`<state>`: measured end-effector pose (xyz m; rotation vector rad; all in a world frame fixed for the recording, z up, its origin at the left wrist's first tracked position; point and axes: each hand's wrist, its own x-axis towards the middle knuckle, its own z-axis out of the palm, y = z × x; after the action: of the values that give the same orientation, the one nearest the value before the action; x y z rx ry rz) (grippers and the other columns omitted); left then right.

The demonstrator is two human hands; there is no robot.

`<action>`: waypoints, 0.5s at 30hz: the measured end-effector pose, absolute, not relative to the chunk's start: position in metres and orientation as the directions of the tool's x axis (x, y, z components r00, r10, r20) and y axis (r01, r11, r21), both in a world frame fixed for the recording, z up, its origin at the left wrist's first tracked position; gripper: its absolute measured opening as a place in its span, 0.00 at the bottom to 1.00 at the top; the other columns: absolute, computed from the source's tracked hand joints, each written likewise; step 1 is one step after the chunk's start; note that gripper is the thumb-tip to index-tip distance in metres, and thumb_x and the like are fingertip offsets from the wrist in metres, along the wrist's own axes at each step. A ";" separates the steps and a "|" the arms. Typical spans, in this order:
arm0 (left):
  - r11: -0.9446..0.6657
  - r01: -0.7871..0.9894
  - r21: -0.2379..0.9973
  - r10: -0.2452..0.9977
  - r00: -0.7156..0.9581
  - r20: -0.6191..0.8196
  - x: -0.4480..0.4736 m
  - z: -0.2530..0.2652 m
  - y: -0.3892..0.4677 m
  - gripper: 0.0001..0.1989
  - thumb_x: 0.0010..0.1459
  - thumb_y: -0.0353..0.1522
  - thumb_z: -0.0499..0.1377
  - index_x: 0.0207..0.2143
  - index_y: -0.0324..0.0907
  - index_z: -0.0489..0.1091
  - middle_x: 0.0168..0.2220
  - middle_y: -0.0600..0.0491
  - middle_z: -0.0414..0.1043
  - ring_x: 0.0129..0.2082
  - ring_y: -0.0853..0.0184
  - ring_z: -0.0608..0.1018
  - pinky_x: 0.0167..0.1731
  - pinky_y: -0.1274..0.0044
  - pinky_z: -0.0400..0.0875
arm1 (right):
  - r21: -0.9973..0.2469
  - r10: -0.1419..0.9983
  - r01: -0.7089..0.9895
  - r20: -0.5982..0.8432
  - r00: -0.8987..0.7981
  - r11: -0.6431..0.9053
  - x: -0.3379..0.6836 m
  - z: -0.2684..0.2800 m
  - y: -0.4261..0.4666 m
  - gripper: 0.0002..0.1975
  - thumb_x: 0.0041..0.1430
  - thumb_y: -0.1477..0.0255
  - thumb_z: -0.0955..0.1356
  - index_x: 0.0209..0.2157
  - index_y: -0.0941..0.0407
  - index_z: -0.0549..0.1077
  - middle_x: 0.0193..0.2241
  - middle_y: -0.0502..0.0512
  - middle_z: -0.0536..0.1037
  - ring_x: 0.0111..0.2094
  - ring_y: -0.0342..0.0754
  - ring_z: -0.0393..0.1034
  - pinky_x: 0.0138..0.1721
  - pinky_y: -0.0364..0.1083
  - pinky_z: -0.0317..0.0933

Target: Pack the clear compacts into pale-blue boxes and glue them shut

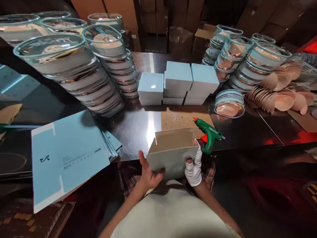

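Observation:
An open-topped cardboard box (170,162) is held between my two hands at the table's front edge, close to my body. My left hand (150,175) grips its left end, thumb on the near wall. On the right end is my right hand (194,168), in a white glove that leaves some fingertips bare; its fingers wrap the corner. Just beyond that corner a green hot glue gun (209,134) with an orange trigger lies on a piece of brown cardboard (173,120) with glue scraps on it. The box's inside bottom is hidden.
Several finished white boxes (178,76) are stacked at the table's back. Tall stacks of glass bowls stand left (74,76) and right (257,62), near a short bowl stack (229,104). Flat cardboard sheets (71,155) overhang the front edge at left. Shell-shaped pieces (284,96) lie far right.

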<state>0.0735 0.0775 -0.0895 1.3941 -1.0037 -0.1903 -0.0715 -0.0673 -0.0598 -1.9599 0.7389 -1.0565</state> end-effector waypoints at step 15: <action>0.281 -0.630 0.724 -0.724 0.356 0.591 0.081 -0.060 0.080 0.17 0.67 0.38 0.66 0.56 0.50 0.73 0.58 0.45 0.73 0.53 0.58 0.80 0.49 0.70 0.77 | -0.979 -0.952 -0.025 0.190 0.241 -0.201 -0.082 -0.033 -0.087 0.24 0.60 0.63 0.71 0.56 0.48 0.65 0.62 0.61 0.74 0.49 0.50 0.77 0.51 0.52 0.74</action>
<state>0.0810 0.0803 -0.0603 1.4059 -1.3310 -0.0986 -0.0818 -0.0870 -0.0335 -1.4935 0.9629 -1.1434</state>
